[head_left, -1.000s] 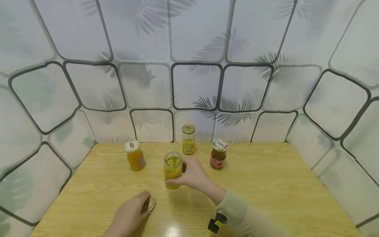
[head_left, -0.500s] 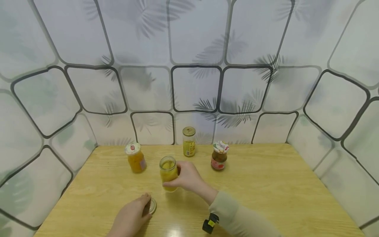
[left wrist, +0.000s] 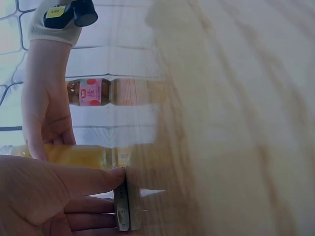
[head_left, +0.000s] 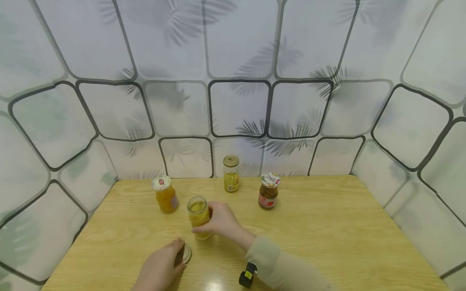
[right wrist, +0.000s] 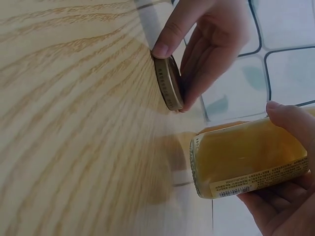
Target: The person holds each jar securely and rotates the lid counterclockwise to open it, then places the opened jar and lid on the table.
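- Right hand (right wrist: 290, 172): grips the jar (right wrist: 251, 152); thumb along one side, fingers curled beneath the opposite side.
- Jar: clear glass, amber-yellow contents; ridged base turned toward the surface (right wrist: 74, 118). Gap visible between base and its blurred reflection. Mouth end out of frame.
- Label (right wrist: 261, 177): strip with barcode and fine print, too small to read.
- Left hand (right wrist: 211, 39): holds the lid (right wrist: 170, 83) between thumb and fingers, thumb tip on the rim.
- Lid: metallic, small lettering round its side; near the jar, not touching it. Lid-to-surface contact: cannot tell.
- Surface: pale wood, brown grain; wall (right wrist: 290, 73) with dark rounded outlines past its edge.
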Motion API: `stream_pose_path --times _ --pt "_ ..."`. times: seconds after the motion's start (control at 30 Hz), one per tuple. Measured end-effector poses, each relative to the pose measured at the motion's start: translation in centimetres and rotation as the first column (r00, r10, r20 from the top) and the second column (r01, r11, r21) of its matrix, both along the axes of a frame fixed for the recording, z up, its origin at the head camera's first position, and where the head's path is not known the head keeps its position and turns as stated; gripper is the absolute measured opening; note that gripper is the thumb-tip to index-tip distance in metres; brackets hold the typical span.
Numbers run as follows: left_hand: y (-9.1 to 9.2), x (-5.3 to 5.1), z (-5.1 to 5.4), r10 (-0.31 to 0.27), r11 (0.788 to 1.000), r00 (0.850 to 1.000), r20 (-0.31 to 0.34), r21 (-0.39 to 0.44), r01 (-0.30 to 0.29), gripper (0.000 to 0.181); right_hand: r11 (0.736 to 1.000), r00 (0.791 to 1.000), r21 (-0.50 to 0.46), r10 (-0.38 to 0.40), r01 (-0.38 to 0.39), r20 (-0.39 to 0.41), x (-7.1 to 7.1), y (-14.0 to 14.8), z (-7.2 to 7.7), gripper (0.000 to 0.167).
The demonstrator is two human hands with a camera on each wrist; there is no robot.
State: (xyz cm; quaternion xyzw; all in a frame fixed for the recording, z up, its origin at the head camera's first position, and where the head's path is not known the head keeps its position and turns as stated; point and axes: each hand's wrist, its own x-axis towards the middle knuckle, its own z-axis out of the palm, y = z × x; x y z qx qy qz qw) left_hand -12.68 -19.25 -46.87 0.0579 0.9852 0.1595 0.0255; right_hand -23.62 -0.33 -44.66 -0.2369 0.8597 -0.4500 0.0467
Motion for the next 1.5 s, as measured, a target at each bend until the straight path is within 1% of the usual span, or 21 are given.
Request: stream_pose_path --times 0.17,0.37,0.5,0.7,0.93,1.13,1.33,1.5 --pt "0.0 0.0 -0.1 -0.003 1.000 1.000 -0.015 0.007 0.004 0.062 1.000 1.000 0.020 0.015 -0.015 -0.019 -0.3 -0.7 -0.5 0.049" --pt "0.0 -0.1 -0.1 -0.001 1.000 1.000 -0.017 0.015 0.001 0.062 0.999 0.998 0.004 0.039 -0.040 0.049 -0.8 -1.2 -1.0 0.051" --pt "0.1 -0.1 0.0 -0.002 1.000 1.000 -0.013 0.007 0.002 0.062 0.997 0.994 0.008 0.071 -0.072 0.081 -1.3 -1.3 -0.9 0.051" --pt "0.1 -0.1 0.4 0.001 1.000 1.000 -0.004 0.010 -0.001 0.062 0.990 0.988 0.046 0.131 -0.136 0.087 -2.1 -1.5 -0.6 0.055" --pt "0.3 0.0 0.4 -0.003 1.000 1.000 0.006 0.014 0.003 0.065 0.987 0.985 0.049 0.147 -0.152 0.092 -2.7 -1.8 -0.9 0.056" --pt "0.5 0.0 0.6 0.010 1.000 1.000 0.021 0.005 -0.010 0.073 0.987 0.982 0.015 0.159 -0.161 0.106 -3.0 -2.1 -1.3 0.058" --pt "0.4 0.2 0.6 0.015 1.000 1.000 0.023 -0.008 -0.015 0.066 0.977 0.969 -0.048 0.210 -0.205 0.129 -3.3 -2.3 -1.9 0.061" --pt "0.3 0.2 0.4 0.014 1.000 1.000 0.010 -0.013 -0.014 0.062 0.976 0.967 -0.060 0.216 -0.210 0.137 -3.3 -2.6 -2.0 0.063"
